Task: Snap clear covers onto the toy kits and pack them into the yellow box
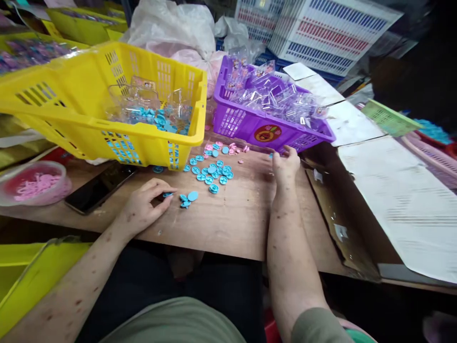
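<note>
the left hand (152,202) pinches a small round blue plastic piece (167,194) between thumb and fingertips, nearly closed, just left of a few loose round blue plastic pieces (193,196) on the brown wooden bench (228,224). the right hand (286,164) is partly curled at the near side of the purple plastic basket (246,125); a bit of blue shows by its fingertips, but its grip is unclear. far left stands a yellow plastic basket (150,143).

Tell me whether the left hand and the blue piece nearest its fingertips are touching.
Touching. The head view shows the blue piece pinched between the left hand's thumb and forefinger.
</note>
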